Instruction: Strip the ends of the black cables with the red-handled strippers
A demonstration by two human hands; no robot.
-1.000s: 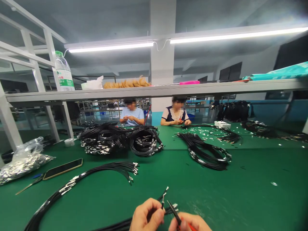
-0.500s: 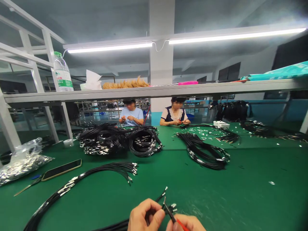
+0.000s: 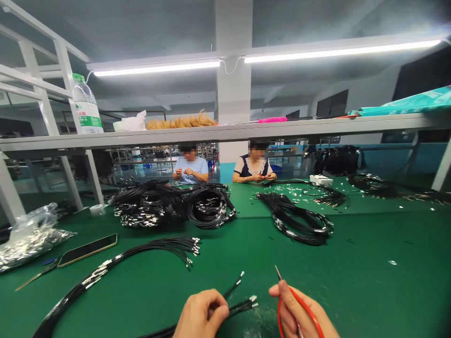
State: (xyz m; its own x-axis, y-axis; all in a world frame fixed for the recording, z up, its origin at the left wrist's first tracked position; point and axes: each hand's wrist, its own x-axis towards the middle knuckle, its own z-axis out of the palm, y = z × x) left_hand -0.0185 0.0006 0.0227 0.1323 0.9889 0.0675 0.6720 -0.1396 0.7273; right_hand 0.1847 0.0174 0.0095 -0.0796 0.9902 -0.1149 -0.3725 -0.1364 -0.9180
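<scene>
Bottom centre of the frame: the left hand (image 3: 200,315) is closed around a small bunch of black wires (image 3: 237,303), whose metal-tipped ends fan out to the right above the green table (image 3: 369,291). The right hand (image 3: 299,314) is wrapped around red-handled snips (image 3: 294,305); the blades point up, appear closed, and stand clear of the wire ends, touching nothing.

Mid-frame left: one loose bundle of tipped wires (image 3: 141,256) lies spread out, beside a phone (image 3: 87,250) and a plastic bag of metal parts (image 3: 28,237).

Farther back: large coiled heaps of wires (image 3: 169,206), and a second heap (image 3: 299,220) to the right. Two people (image 3: 225,169) sit at the far edge, hands busy.

Judgement: work is partway; which heaps are finished cannot be told, so much handling likely remains.
</scene>
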